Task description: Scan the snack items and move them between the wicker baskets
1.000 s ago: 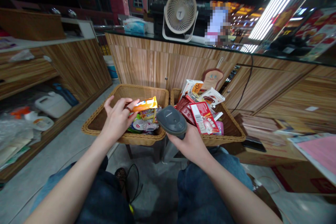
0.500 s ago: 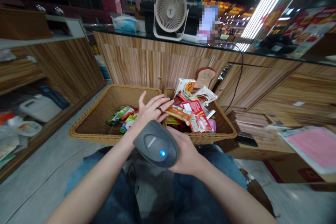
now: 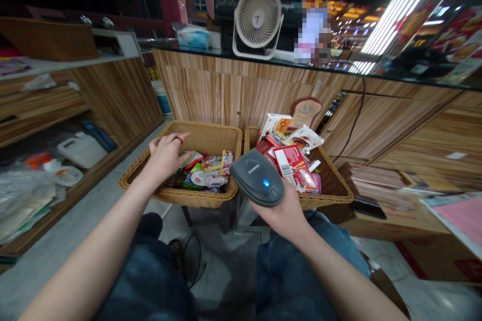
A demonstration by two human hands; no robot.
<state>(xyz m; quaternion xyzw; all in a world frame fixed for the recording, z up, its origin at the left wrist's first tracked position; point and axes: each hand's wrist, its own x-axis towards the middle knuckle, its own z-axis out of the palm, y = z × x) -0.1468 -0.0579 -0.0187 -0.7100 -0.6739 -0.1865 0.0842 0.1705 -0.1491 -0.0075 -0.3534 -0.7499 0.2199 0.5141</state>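
Observation:
My left hand (image 3: pixel 167 156), a dark ring on one finger, is over the left part of the left wicker basket (image 3: pixel 205 201). Its fingers are apart, with nothing visible in them. Beside it in that basket lie several small snack packets (image 3: pixel 201 175), green, red, yellow and clear. My right hand (image 3: pixel 288 213) grips a dark grey barcode scanner (image 3: pixel 258 178) with a blue light lit on top. The scanner hangs at the front left of the right wicker basket (image 3: pixel 339 193) and hides part of it. That basket holds a red box (image 3: pixel 295 163), white boxes (image 3: pixel 307 136) and other packages.
Behind the baskets stands a wood-grain counter (image 3: pixel 203 88) carrying a white fan (image 3: pixel 258 17) and a tissue pack (image 3: pixel 194 37). Shelves on the left hold a white jug (image 3: pixel 83 150). A phone (image 3: pixel 369 207) lies on cardboard at right. A black cable (image 3: pixel 198 261) trails on the floor.
My left hand has moved left, from an orange-brown packet in the right basket to over the left basket. That packet no longer shows. The scanner has shifted right and slightly up in view.

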